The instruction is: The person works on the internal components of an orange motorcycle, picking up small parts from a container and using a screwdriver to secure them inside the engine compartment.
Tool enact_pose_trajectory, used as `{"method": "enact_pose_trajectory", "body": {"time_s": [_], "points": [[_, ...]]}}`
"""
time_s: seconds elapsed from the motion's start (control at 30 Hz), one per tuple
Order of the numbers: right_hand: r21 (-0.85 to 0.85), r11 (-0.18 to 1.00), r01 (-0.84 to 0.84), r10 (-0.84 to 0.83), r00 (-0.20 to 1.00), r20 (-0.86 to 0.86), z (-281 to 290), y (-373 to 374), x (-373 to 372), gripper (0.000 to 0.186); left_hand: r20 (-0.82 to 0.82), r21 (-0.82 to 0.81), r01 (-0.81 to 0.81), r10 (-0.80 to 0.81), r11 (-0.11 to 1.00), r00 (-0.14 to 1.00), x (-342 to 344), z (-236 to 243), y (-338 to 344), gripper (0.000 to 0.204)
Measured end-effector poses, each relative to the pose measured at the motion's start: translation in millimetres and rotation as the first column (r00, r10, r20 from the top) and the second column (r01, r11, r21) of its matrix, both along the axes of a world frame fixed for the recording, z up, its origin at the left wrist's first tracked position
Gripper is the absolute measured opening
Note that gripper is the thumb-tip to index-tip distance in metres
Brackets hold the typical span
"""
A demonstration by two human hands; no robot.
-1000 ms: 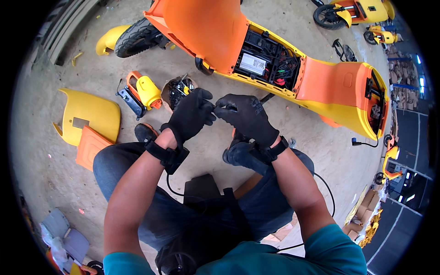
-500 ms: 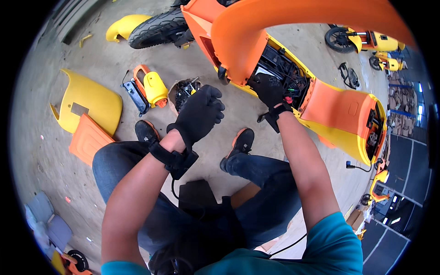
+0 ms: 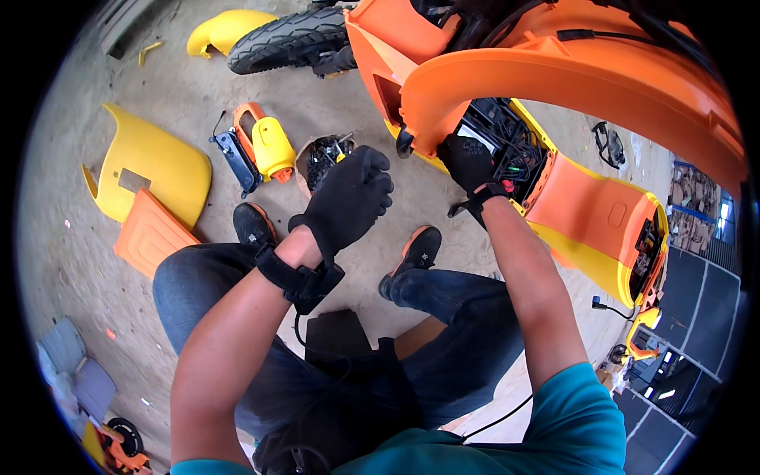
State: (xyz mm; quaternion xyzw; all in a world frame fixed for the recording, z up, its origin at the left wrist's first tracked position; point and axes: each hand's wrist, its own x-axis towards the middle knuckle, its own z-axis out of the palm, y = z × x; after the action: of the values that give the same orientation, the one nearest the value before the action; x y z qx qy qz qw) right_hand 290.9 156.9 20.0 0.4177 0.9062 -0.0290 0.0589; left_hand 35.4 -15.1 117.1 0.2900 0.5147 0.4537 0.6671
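An orange and yellow electric scooter stands at the upper right, its orange seat (image 3: 598, 194) to the right of an open bay holding black wires (image 3: 518, 150). A large curved orange cover (image 3: 586, 79) arches above the bay. My right hand (image 3: 469, 162), in a black glove, is closed at the lower left end of this cover, with its fingertips partly hidden. My left hand (image 3: 348, 198), gloved too, hovers in front of me with its fingers curled; whatever is inside it, if anything, stays hidden. Just beyond it sits a round container of small dark parts (image 3: 324, 158).
On the concrete floor at left lie a yellow body panel (image 3: 158, 170), an orange panel (image 3: 154, 237) and a yellow-orange part (image 3: 271, 146) beside a dark metal one (image 3: 236, 162). A tyre (image 3: 289, 43) is at the top. A cable with a connector (image 3: 613, 306) lies at right.
The curved orange cover has shifted, its right part now lower and more of its inner side showing. My right hand stays at its end. The left hand has hardly moved.
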Motion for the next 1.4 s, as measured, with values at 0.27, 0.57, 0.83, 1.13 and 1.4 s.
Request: {"method": "enact_pose_trajectory", "body": {"time_s": [0.27, 0.57, 0.83, 1.13, 1.4], "points": [[0.065, 0.996, -0.068, 0.067, 0.998, 0.011, -9, 8, -9, 0.013, -0.115, 0.108, 0.52, -0.509, 0.847, 0.853, -5, 11, -10, 0.016], [-0.284, 0.959, -0.014, 0.025, 0.999, 0.035, 4, 22, -8, 0.021, -0.273, 0.026, 0.615, -0.587, 0.788, 0.762, -11, 19, -13, 0.023], [-0.186, 0.945, -0.267, 0.284, 0.956, 0.071, -10, 33, 19, 0.021, -0.248, 0.051, 0.601, -0.573, 0.798, 0.781, -9, 19, -15, 0.021], [-0.09, 0.972, -0.218, 0.208, 0.972, -0.107, 22, 7, 5, 0.018, -0.363, 0.095, 0.575, -0.51, 0.813, 0.78, -9, 16, -15, 0.014], [-0.107, 0.982, -0.154, 0.14, 0.982, -0.129, 7, -1, 5, 0.033, -0.41, 0.192, 0.119, -0.031, 0.974, 0.912, -1, -1, -3, 0.017]]}}
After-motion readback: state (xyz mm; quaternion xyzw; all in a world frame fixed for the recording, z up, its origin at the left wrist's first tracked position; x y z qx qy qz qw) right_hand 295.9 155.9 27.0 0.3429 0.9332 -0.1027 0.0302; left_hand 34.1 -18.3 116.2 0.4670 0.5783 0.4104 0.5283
